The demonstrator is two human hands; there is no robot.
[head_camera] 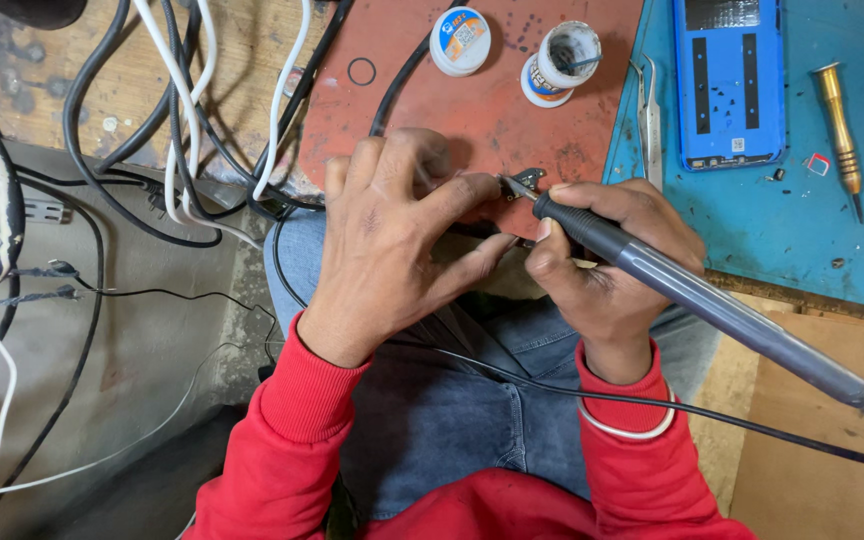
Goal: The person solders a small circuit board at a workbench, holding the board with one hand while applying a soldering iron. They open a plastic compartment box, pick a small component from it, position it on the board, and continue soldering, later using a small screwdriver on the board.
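Head view, centre of frame: small dark metal part [524, 183], irregular in outline, lying on the red-brown mat [402, 110] at its lower edge, with the left hand [397, 235] beside it, fingers curled down and pinching at it. Right hand [607, 262] clenched around a soldering iron [692, 300], grey-violet barrel with black grip, tip touching the part. Upper right: blue phone housing [730, 85], brass-handled screwdriver [838, 125], two small round tins [512, 50].

I see a soldering iron [692, 300] with a black grip and long grey-violet handle slanting from lower right up to the left, its fine tip touching a tiny dark metal part [526, 180] lying on the reddish-brown mat's [402, 110] near edge.
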